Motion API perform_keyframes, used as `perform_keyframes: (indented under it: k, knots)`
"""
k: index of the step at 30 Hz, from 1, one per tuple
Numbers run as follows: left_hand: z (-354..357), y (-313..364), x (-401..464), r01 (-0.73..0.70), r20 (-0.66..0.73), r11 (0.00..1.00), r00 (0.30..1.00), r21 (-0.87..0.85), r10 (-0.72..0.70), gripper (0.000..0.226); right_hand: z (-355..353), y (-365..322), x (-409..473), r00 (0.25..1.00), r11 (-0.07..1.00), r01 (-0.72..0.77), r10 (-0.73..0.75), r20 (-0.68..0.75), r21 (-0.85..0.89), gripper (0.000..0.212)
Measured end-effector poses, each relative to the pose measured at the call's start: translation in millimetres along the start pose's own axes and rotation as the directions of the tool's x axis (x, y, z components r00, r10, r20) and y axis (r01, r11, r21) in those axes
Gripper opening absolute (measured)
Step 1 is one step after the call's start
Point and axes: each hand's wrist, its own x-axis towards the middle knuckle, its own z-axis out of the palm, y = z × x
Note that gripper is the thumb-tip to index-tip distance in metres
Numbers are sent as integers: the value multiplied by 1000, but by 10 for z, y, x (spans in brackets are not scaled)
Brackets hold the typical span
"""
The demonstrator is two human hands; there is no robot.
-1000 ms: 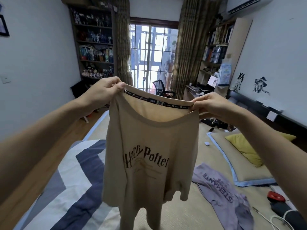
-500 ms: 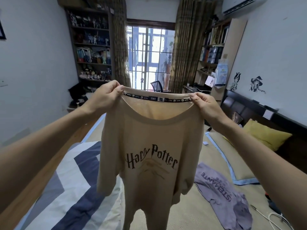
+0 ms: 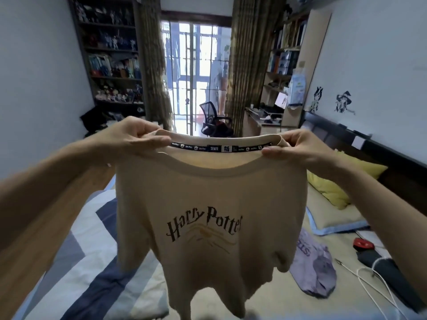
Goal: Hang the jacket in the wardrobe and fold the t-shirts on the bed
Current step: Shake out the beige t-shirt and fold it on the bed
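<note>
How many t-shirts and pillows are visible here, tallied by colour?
Beige t-shirt, held up by left hand and right hand: 1
Lavender t-shirt, on the bed: 1
Yellow pillow: 1
Total: 3

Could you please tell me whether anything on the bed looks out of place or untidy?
Yes: the purple t-shirt lies crumpled and unfolded on the bed, partly behind the beige t-shirt.

Yellow pillow [image 3: 342,185] nr headboard, office chair [image 3: 211,118] by window.
</note>
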Motion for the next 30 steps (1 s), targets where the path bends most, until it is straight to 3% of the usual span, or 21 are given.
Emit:
perform_keyframes:
  k: [4, 6, 8, 11, 13, 15, 19, 21, 26, 29, 30]
  knots:
    - [117, -88, -251, 77, 237, 994, 970, -73, -58, 64, 60, 169, -354, 984, 996, -81, 75, 162, 34, 34]
    - [217, -227, -341, 71, 374, 994, 927, -85, -34, 65, 84, 298, -537, 958, 990, -126, 104, 269, 66, 26]
    - [321, -383, -413, 151, 515, 976, 856, -159, -48, 61, 130, 477, -665, 921, 965, -214, 147, 360, 152, 17]
    - [525, -626, -381, 258, 670, 951, 738, -171, -80, 52, 240, 873, -659, 884, 927, -312, 202, 421, 209, 39]
    - [702, -862, -241, 302, 669, 943, 731, -140, -135, 44, 358, 1200, -540, 875, 898, -388, 289, 389, 207, 30]
    - [931, -1137, -45, 325, 591, 938, 782, -117, -197, 29, 519, 1564, -383, 867, 870, -442, 352, 352, 219, 23]
    - [1443, -1969, 384, 445, 430, 888, 829, -119, -358, 21, 878, 2524, 9, 865, 831, -491, 431, 257, 260, 36]
    - [1698, -2453, 594, 509, 384, 856, 811, -92, -441, 15, 1074, 3067, 197, 845, 807, -532, 489, 217, 254, 43]
    - [2361, -3759, 1031, 658, 330, 752, 721, -49, -610, 40, 1609, 4462, 650, 841, 827, -539, 519, 155, 158, 43]
    - [2794, -4450, 1196, 692, 325, 718, 698, -77, -638, 11, 1991, 5245, 837, 828, 824, -557, 542, 142, 102, 44]
    - [2931, -4677, 1239, 698, 324, 710, 696, -96, -641, 11, 2117, 5497, 899, 817, 814, -574, 562, 130, 90, 44]
